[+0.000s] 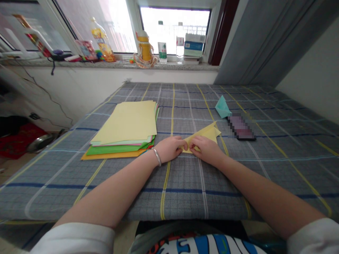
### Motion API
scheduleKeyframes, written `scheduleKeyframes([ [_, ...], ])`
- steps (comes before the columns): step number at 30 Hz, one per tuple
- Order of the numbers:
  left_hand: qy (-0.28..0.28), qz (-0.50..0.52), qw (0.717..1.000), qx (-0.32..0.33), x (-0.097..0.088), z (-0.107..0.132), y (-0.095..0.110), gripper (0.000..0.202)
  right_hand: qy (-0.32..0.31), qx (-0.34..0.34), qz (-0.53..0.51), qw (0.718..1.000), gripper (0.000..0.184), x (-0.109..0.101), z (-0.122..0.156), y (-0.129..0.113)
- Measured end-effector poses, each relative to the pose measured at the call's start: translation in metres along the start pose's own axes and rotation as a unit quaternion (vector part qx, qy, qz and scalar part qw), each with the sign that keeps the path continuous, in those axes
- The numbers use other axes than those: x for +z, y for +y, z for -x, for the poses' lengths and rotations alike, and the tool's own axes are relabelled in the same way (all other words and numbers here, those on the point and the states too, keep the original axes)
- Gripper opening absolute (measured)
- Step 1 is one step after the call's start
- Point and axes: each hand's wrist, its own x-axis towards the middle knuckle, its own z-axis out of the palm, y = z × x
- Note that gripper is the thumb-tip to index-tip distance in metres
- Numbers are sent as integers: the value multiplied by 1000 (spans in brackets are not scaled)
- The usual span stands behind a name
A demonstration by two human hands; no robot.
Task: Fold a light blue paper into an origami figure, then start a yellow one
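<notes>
A folded yellow paper (206, 133) lies on the grey checked cloth (185, 176) in the middle. My left hand (169, 148), with a silver bangle on the wrist, pinches the paper's near left edge with closed fingers. My right hand (205, 149) presses and pinches the same edge right beside it, fingers curled. The two hands almost touch. The paper's far corner points away to the right.
A stack of coloured sheets (127, 128), yellow on top, lies left of my hands. A small folded teal paper (222, 107) and a dark phone (241, 127) sit to the right. Bottles and a box line the windowsill (159, 65). A wall stands to the right.
</notes>
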Motion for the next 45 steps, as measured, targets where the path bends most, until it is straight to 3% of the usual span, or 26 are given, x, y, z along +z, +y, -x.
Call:
scheduleKeyframes([
  [7,-35,-58,997,45,-5,2,-1,30,3,-1,-2,1000,6,0,0,0],
  [13,-59,-180,976,109,-18,5,2,31,0,-7,-14,1000,7,-2,0,-1],
  [18,-61,-251,962,86,-22,9,18,24,-2,-3,-5,1000,9,-2,1,-2],
  [26,-77,-264,960,59,-27,12,26,13,-2,-7,-15,1000,9,-4,1,-3],
  [29,-76,-261,961,54,-27,12,26,10,-1,-41,11,999,10,-4,2,-1],
  [35,-54,-258,961,82,-20,9,25,10,-26,-183,99,978,21,-7,5,1],
  [40,-46,-250,960,116,-22,8,21,10,-18,-189,129,973,21,-8,6,2],
  [45,-66,-239,963,109,-24,8,17,10,-30,-195,151,969,17,-9,6,1],
])
